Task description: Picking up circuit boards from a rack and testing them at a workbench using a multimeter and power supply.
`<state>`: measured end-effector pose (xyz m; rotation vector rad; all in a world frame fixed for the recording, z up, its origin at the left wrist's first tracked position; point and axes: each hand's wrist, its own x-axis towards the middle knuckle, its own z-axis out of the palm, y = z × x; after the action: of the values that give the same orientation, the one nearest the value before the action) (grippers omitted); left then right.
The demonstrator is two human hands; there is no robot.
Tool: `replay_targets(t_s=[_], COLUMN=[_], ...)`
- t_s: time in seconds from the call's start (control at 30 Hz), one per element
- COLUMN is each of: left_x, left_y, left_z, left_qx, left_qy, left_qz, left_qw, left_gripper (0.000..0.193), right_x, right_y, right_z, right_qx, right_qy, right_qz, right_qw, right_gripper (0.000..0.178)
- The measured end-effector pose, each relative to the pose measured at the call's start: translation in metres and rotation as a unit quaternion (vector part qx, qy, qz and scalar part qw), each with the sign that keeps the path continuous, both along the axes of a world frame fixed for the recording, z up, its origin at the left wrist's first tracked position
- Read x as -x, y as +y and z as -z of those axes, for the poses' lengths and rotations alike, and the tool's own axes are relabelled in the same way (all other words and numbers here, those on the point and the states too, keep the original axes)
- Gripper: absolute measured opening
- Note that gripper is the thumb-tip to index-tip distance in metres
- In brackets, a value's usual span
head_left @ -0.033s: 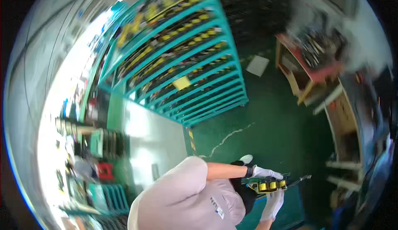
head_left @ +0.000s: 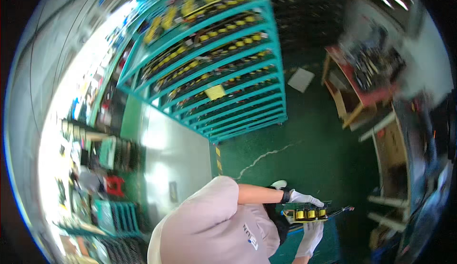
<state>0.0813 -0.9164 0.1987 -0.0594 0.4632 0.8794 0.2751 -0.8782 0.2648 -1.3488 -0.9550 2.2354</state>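
My left hand (head_left: 307,198), in a white glove with a black band at the wrist, grips the upper edge of a circuit board (head_left: 311,214). The board carries black-and-yellow wound transformers in a row, and dark wires (head_left: 339,211) stick out past its right end. From below, my white-gloved right hand (head_left: 311,238) holds the board's lower edge. Both hands are closed on it, though some fingers are hidden behind the board. Under my right hand lies a teal surface (head_left: 329,242), partly covered by the hands.
A tall teal rack (head_left: 281,81) ahead holds many similar boards on its shelves, with a yellow paper (head_left: 214,92) on its side. A white sheet (head_left: 301,80) lies on the green floor. Right stands a red-topped table (head_left: 369,92) loaded with parts. At left are a red stool (head_left: 114,186) and a teal rack (head_left: 127,216).
The rack and tables sit slightly farther right in the picture, and the view is sharper. Both hands still hold the board in nearly the same place.
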Motion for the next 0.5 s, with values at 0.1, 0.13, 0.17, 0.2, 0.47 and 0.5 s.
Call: replay_targets(t_s=[0.1, 0.13, 0.17, 0.2, 0.47, 0.5], left_x=[0.015, 0.022, 0.024, 0.023, 0.038, 0.041], left_y=[-0.020, -0.024, -0.026, -0.017, 0.003, 0.002], left_z=[-0.085, -0.090, -0.087, -0.080, -0.049, -0.080], left_qx=[-0.019, -0.024, -0.025, -0.054, -0.387, -0.387], left_qy=[0.061, 0.051, 0.036, 0.040, 0.292, 0.288], left_qz=[-0.008, -0.025, -0.039, -0.040, -0.220, -0.210], left_qw=[0.998, 0.998, 0.998, 0.997, 0.847, 0.850], left_gripper=[0.041, 0.039, 0.037, 0.035, 0.052, 0.052], right_x=[-0.032, -0.030, -0.007, 0.006, 0.069, 0.069], right_y=[0.017, 0.025, 0.012, 0.009, 0.023, 0.027], right_z=[-0.031, -0.039, -0.084, -0.124, -0.220, -0.218], right_qx=[-0.158, -0.281, -0.432, -0.619, -0.856, -0.853], right_qy=[-0.064, -0.140, -0.074, -0.121, -0.083, -0.091], right_qz=[-0.157, -0.227, -0.175, -0.236, -0.364, -0.361], right_qw=[0.973, 0.922, 0.882, 0.740, 0.358, 0.365], right_gripper=[0.055, 0.054, 0.052, 0.056, 0.075, 0.075])
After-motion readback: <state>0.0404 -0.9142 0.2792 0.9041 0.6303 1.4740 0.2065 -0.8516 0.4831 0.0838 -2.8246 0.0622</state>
